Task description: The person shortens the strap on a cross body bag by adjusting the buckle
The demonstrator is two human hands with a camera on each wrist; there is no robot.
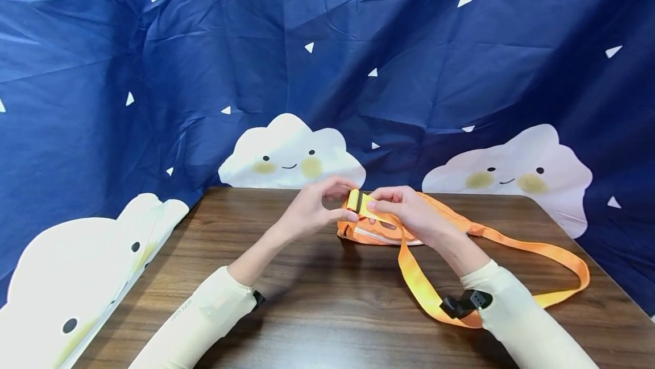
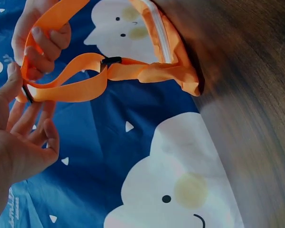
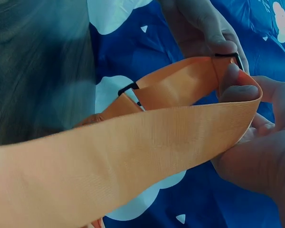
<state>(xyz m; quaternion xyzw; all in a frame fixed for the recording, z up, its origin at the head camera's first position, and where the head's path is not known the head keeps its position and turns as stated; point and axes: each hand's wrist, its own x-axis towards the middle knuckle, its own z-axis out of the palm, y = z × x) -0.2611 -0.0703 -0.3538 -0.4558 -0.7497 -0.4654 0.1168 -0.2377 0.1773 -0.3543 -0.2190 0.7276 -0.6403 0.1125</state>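
My left hand (image 1: 312, 210) pinches an orange strap (image 1: 419, 283) at its black slider buckle (image 1: 359, 201), thumb and fingers on either side. Close beside it, my right hand (image 1: 409, 212) grips the same strap, with the webbing bent round its fingers in the right wrist view. An orange bag (image 1: 345, 230) with a white zipper (image 2: 160, 31) lies on the table behind and below both hands. Between slider and bag, the webbing forms a loop through a black ring (image 2: 111, 61). The right hand hides part of the bag in the head view.
The strap's long loop trails over the dark wooden table (image 1: 307, 301) to the right, passing under the right forearm. A blue curtain (image 1: 327, 73) with white clouds and triangles hangs behind the table and along its left side.
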